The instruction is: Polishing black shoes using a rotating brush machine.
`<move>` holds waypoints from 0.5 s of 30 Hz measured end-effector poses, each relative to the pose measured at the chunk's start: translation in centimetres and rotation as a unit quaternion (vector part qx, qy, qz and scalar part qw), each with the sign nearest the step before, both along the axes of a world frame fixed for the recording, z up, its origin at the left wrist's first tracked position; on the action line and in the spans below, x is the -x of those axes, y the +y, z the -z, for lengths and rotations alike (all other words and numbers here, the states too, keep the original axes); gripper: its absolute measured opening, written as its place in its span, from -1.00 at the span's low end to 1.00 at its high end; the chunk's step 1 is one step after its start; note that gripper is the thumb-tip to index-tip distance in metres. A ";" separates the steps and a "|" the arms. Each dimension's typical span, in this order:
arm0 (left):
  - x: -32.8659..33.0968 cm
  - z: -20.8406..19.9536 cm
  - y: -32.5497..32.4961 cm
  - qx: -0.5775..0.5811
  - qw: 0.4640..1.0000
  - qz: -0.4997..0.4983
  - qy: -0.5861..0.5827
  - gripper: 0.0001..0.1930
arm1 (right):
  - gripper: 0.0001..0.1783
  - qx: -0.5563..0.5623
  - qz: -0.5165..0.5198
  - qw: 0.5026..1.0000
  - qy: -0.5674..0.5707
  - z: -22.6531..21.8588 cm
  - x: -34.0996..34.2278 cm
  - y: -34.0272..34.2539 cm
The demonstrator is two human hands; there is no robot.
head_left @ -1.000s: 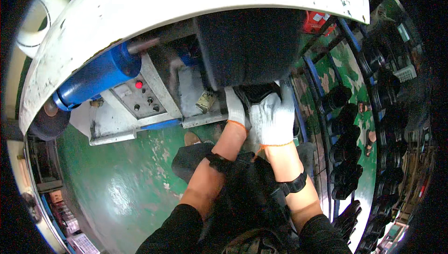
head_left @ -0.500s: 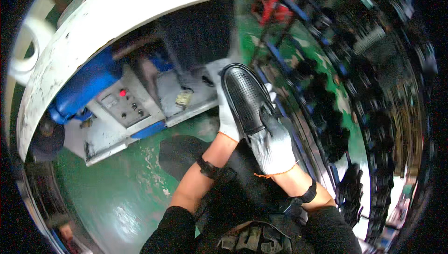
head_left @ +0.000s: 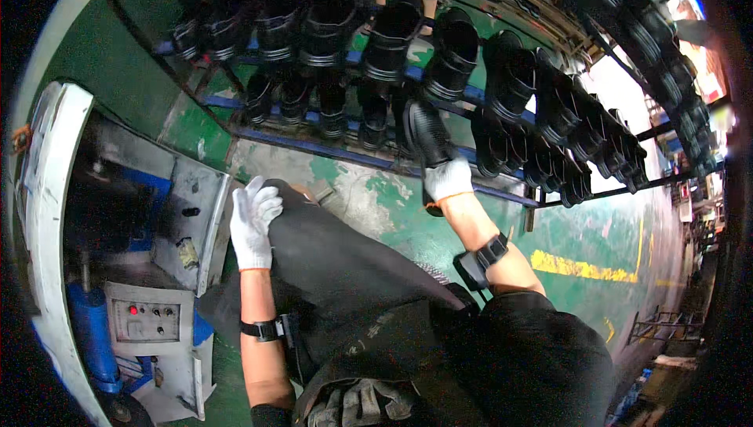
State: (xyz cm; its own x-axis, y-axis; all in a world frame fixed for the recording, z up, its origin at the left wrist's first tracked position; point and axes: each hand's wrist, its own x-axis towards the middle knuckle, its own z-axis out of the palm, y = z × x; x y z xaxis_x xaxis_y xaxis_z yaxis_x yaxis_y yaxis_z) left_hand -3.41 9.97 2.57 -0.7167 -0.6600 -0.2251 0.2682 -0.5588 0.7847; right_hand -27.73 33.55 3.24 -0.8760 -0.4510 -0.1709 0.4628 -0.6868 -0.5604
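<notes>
My right hand point(head_left: 449, 181), in a white knit glove, reaches out to the rack and grips a black shoe point(head_left: 427, 130) with a perforated upper. The shoe is tilted, toe pointing away, in front of the lower blue rail. My palm and part of the fingers are hidden, so the exact grip cannot be made out. My left hand point(head_left: 255, 223), gloved the same way, hangs above my left knee with its fingers loosely apart and nothing in them. Several black shoes point(head_left: 392, 39) sit on the rack around the held one.
The rack's blue rails point(head_left: 314, 148) run across in front of me in tiers. A grey-white machine with a control panel point(head_left: 149, 322) stands at the left. Another shoe-laden rack point(head_left: 643, 27) is at the upper right. Yellow lines point(head_left: 584, 268) mark the green floor.
My view has turned right, from the machine to the rack. Both hands were on the shoe; the left has let go, and the right has carried it out to the rack.
</notes>
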 end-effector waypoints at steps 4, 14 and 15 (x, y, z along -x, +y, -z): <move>0.3 -0.8 0.6 0.033 0.998 -0.031 -0.051 -0.38 | -0.59 0.051 0.113 0.990 -0.068 10.0 10.2 2.4; 1.8 -1.3 2.0 0.067 0.992 -0.047 -0.091 -0.41 | -0.48 -0.836 0.004 0.336 0.434 15.8 18.9 8.0; 3.4 -0.8 2.6 0.060 0.994 -0.032 -0.087 -0.42 | -0.43 -0.849 0.062 0.180 0.493 17.2 20.2 13.1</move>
State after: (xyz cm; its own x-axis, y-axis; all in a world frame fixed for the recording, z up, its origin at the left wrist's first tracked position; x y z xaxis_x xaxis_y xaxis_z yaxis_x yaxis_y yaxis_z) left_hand -6.82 12.57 3.41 -0.6298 -0.7326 -0.2581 0.1549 -0.4441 0.8825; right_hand -47.89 46.62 -13.92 -0.8437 -0.4479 0.2958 -0.3956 0.8914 0.2213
